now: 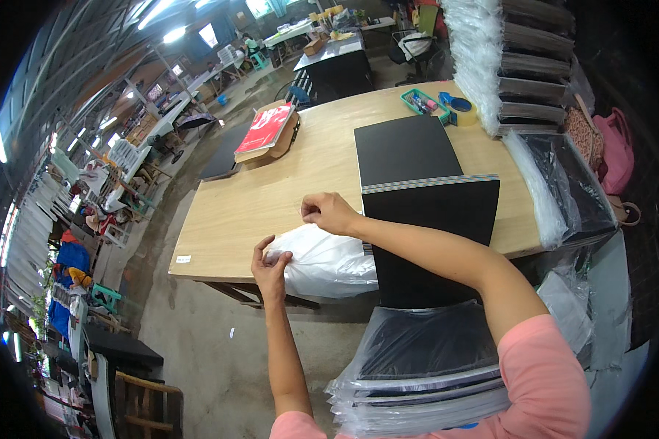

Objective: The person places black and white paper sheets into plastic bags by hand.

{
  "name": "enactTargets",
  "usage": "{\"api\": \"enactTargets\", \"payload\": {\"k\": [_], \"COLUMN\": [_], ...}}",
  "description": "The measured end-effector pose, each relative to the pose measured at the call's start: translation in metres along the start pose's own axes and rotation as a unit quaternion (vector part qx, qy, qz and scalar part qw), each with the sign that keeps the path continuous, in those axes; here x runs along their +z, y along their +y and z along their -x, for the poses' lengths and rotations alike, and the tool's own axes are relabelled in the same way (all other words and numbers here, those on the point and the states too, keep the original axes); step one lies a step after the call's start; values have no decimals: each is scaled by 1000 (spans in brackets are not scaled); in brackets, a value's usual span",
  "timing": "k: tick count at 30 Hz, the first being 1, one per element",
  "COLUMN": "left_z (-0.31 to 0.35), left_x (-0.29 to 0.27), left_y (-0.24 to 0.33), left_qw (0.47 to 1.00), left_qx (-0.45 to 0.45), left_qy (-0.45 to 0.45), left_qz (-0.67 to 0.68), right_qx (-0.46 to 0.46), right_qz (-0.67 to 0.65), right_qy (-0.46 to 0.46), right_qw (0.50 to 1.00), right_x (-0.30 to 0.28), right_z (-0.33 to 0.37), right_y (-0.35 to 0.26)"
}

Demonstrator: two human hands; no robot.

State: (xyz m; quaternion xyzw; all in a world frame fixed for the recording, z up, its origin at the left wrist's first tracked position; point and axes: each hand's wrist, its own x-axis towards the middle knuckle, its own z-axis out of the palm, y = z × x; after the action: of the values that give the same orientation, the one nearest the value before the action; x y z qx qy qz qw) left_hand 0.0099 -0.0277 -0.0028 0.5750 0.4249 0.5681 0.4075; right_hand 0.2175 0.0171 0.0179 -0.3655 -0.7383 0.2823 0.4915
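At the table's front edge, my left hand [271, 268] has its thumb and fingers curled round the rim of a translucent white plastic bag [322, 262]. Just above the bag is my right hand [331, 214], its fingers closed in a pinch; anything between them is too small to make out. The bag reaches right, up to a black panel [428, 219] with a pale layered edge, which slants down over the table edge. My right forearm crosses in front of this panel. Behind it, another flat black panel [406, 150] lies on the table.
The wooden table [300, 172] carries a red-covered book [265, 130], a green basket [425, 104] of small items and tape rolls [461, 111]. Plastic-wrapped black panels are stacked high [534, 62] at the right and low [425, 351] before me. A pink bag [615, 146] hangs far right.
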Motion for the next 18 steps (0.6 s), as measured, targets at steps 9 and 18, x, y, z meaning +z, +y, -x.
{"api": "enactTargets", "payload": {"k": [9,18], "left_z": [0,23], "left_x": [9,-6], "left_y": [9,5], "left_qw": [998,736], "left_qx": [47,-233], "left_qy": [-1,-634], "left_qz": [-36,42], "right_qx": [38,199], "right_qz": [10,-175], "right_qy": [37,-302], "right_qw": [999,916], "right_x": [7,-15], "right_z": [14,29], "right_y": [-24,-30]}}
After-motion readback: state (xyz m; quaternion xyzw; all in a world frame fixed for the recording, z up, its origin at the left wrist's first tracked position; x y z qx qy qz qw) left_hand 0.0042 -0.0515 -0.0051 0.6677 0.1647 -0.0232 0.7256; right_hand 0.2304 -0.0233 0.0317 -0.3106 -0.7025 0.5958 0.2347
